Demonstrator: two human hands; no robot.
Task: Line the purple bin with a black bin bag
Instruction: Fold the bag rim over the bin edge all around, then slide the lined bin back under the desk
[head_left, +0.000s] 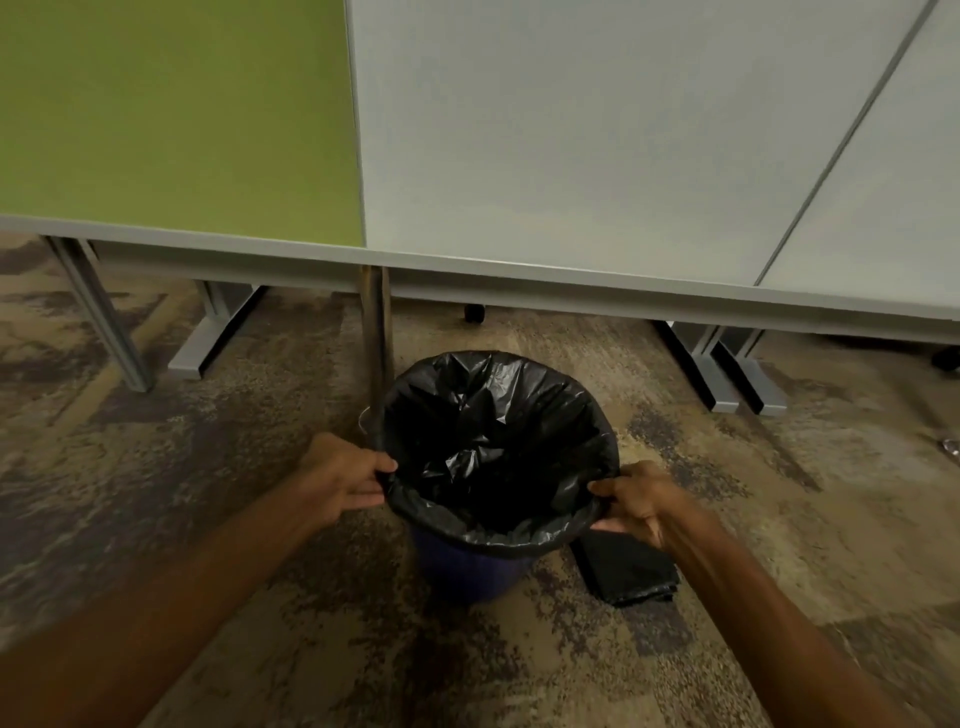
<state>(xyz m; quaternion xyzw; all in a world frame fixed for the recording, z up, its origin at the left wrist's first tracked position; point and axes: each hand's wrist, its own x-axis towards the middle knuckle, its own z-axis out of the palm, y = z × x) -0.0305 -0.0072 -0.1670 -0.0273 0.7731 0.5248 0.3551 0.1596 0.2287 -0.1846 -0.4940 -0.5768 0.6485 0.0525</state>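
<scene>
The purple bin (467, 569) stands on the carpet in the middle of the view. A black bin bag (493, 441) hangs inside it, its edge folded out over the rim all round. My left hand (343, 480) pinches the bag's edge at the rim's left side. My right hand (641, 501) grips the bag's edge at the right side of the rim. Only the lower part of the bin's purple wall shows below the folded plastic.
A folded stack of black bags (626, 569) lies on the carpet just right of the bin. A thin metal pole (376, 343) stands behind the bin's left edge. Green and grey partition panels (545, 156) on grey feet (727, 374) close off the back.
</scene>
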